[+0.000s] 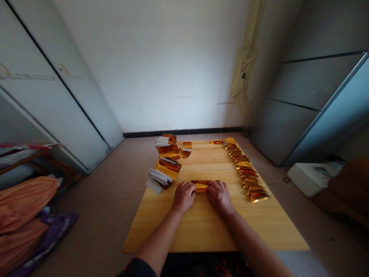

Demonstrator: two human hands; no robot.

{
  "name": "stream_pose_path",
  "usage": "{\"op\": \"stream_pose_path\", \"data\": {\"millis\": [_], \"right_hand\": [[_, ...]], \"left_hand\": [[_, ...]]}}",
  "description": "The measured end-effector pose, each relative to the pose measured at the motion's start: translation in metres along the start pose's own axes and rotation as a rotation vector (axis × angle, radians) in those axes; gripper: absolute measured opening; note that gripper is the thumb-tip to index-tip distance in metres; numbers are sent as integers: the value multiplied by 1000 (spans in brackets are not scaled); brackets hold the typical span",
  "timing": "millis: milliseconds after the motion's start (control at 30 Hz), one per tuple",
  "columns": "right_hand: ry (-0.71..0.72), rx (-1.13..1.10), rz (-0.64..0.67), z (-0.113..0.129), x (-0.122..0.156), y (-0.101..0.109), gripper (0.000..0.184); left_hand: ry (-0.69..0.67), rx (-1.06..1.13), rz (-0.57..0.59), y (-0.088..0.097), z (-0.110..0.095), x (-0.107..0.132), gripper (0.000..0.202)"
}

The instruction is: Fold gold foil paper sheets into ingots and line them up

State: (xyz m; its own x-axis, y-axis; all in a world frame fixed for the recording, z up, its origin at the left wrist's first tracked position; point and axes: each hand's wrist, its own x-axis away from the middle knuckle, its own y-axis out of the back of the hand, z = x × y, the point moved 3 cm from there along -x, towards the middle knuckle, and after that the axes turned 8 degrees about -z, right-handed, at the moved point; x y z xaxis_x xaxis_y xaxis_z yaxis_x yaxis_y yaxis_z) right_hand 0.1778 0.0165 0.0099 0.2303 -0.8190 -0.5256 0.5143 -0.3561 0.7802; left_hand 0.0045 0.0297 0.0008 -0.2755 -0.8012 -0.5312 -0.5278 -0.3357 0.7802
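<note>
A sheet of gold foil paper (201, 186) lies in the middle of the table, its long edge partly turned over. My left hand (184, 197) grips its left end with curled fingers. At the opposite end, my right hand (220, 197) is closed on the same sheet, thumb toward the centre. Both hands rest low on the tabletop. Left of them sit loose stacks of gold paper with pale backs (168, 168). Along the right edge runs a row of folded gold foil pieces (245, 169), overlapping one another.
The wooden table (207, 231) stands before a white wall (173, 69). A grey cabinet (300, 84) is at the right, with a white box (311, 177) on the floor. White cupboard doors (66, 88) and orange cloth (27, 204) are at the left.
</note>
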Motion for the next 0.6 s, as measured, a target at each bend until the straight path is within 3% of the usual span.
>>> {"op": "stream_pose_path", "data": {"millis": [267,600], "right_hand": [[-126,-46,161,-11,-3,0,19],[-303,7,128,-15,-11,-11,20]], "left_hand": [[36,80,3,-1,4,3,11],[144,15,45,-3,7,-5,19]]}}
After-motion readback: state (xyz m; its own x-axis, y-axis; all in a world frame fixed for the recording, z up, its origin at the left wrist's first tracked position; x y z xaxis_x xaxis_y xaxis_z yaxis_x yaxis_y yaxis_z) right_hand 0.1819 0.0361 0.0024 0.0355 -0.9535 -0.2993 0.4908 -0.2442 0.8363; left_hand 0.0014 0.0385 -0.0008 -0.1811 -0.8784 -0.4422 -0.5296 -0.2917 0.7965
